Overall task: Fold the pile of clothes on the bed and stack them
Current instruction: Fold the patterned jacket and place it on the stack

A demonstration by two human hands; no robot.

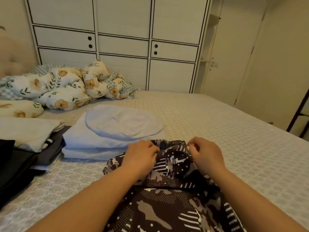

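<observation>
Both hands grip a brown patterned garment (pixel 168 195) at the bed's (pixel 234 131) near edge: the left hand (pixel 140 156) has fingers curled into its bunched fabric, and the right hand (pixel 206 154) seems to pinch its far edge. A folded pale-blue stack (pixel 107 139) lies just beyond, toward the left.

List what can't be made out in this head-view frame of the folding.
- Patterned garment: its near part is cut off by the bottom edge, so its type is unclear.
- Left hand and right hand: fingertips buried in the cloth, exact grip hidden.
- Dark clothes: cut off by the left edge.
- Blue stack: item count unclear.
- Headboard: blurred.
</observation>
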